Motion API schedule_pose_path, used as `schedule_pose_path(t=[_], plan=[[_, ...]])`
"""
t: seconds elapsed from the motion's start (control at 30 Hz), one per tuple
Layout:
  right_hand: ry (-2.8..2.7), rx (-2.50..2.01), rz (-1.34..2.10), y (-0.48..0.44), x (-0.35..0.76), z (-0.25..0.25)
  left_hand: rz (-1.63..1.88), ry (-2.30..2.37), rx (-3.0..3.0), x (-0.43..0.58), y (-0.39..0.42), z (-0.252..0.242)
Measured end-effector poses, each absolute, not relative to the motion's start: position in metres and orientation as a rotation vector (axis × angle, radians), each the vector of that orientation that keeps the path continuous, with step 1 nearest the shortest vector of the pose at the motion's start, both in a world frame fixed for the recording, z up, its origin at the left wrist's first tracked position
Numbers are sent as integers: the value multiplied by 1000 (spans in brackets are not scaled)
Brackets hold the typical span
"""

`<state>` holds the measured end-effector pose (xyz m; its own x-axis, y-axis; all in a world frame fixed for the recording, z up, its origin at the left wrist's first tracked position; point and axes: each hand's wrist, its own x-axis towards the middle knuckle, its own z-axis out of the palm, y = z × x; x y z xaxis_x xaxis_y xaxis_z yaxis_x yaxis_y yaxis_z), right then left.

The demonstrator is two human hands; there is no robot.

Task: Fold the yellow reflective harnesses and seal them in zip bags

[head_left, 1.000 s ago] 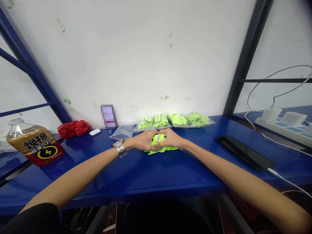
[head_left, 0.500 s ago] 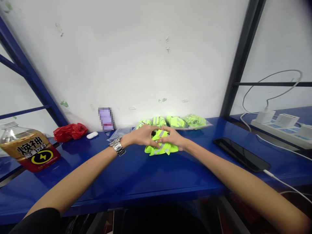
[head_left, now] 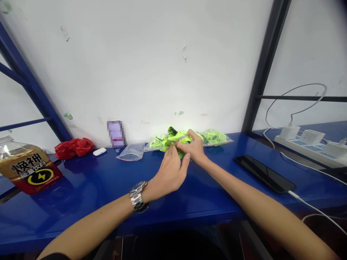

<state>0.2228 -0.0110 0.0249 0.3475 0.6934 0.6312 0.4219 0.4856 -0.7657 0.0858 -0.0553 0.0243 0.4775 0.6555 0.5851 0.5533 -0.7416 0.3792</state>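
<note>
Bright, even, diffuse light with no lamp in view; the white wall (head_left: 151,65) is close to overexposed. The glossy blue shelf (head_left: 103,180) carries pale reflections and faint, soft-edged shadows beneath the forearms, and the space under it falls to near black. The yellow-green cloth (head_left: 177,139) glows, its folds hard to read. The left hand (head_left: 170,171) is slightly soft. Wide-angle distortion tilts the dark post (head_left: 260,72) and stretches the bottle (head_left: 27,168) at the left edge; the top right corner darkens; one small patch (head_left: 116,133) by the wall is pixelated
</note>
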Motion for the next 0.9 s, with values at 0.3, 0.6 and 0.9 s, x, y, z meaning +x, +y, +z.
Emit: schedule_pose_path(t=[0.3,0.6,0.9], plan=[[-1066,-1118,118,-14,223,27,1485,1022,2513,96,-67,28],[-1212,-993,128,-35,203,32,1419,933,1718,107,-33,43],[-1188,-818,697,-25,204,13,1307,367,1122,114,-14,33]])
